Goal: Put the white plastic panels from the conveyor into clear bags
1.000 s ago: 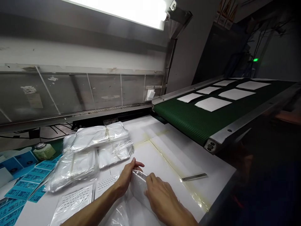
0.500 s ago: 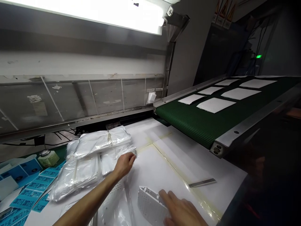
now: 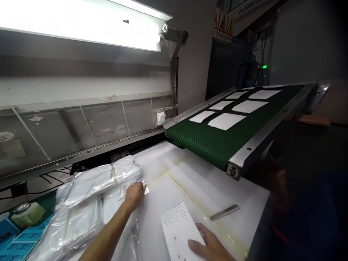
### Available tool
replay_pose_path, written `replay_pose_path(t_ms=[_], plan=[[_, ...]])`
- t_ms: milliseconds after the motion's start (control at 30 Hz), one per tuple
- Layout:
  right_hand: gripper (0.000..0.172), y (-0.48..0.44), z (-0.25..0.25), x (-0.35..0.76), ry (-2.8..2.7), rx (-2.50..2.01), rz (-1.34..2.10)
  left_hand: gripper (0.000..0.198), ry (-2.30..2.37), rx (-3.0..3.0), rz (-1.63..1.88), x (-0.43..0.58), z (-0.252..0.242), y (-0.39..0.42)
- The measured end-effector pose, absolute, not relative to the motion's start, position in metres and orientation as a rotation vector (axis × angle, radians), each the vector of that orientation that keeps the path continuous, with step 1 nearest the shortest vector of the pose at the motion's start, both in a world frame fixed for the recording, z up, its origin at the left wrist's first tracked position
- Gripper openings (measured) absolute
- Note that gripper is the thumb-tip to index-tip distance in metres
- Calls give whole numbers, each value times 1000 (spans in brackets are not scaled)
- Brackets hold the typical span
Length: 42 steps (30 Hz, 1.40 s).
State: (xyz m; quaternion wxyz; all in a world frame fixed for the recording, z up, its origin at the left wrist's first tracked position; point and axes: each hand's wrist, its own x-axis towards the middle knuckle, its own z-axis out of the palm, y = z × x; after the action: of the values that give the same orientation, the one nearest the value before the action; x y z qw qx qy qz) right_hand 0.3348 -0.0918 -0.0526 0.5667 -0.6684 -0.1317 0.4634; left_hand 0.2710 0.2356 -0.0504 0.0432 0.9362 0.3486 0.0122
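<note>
My left hand (image 3: pixel 134 194) reaches forward to the stack of clear plastic bags (image 3: pixel 103 179) and its fingers are curled on the corner of one bag. My right hand (image 3: pixel 209 246) lies flat at the bottom edge, its fingers resting on a white perforated plate (image 3: pixel 178 228) that lies face up on the white table (image 3: pixel 206 185). Another perforated piece in a clear bag (image 3: pixel 127 235) lies under my left forearm.
A green conveyor belt (image 3: pixel 217 141) carrying several white plates (image 3: pixel 225 120) ends over the table at the right. A thin metal strip (image 3: pixel 224 212) lies right of the plate. Blue labels (image 3: pixel 16 246) and a small jar (image 3: pixel 25 213) sit at the left. A lamp hangs overhead.
My hands parted from the plate they both held. The left went up to the bag stack; the right laid the plate flat on the table. The view shifted left.
</note>
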Motion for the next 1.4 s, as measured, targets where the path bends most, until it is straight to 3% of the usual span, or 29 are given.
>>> replay_pose_path(t_ms=[200, 467, 700, 833, 1067, 1400], plan=[[76, -85, -78, 339, -296, -1563, 1036, 24, 948, 2832, 147, 262, -51, 237], [59, -88, -75, 339, -324, -1531, 1009, 12, 857, 2568, 247, 254, -41, 238], [70, -78, -54, 338, -125, -1220, 1132, 29, 780, 2180, 340, 239, -25, 241], [61, -28, -30, 338, -205, -1019, 1129, 33, 802, 1898, 411, 226, -19, 243], [62, 66, -41, 344, -321, -1209, 1200, 20, 827, 1543, 512, 209, -16, 249], [60, 41, -52, 355, -430, -1401, 1198, 32, 900, 1304, 761, 193, 5, 270]])
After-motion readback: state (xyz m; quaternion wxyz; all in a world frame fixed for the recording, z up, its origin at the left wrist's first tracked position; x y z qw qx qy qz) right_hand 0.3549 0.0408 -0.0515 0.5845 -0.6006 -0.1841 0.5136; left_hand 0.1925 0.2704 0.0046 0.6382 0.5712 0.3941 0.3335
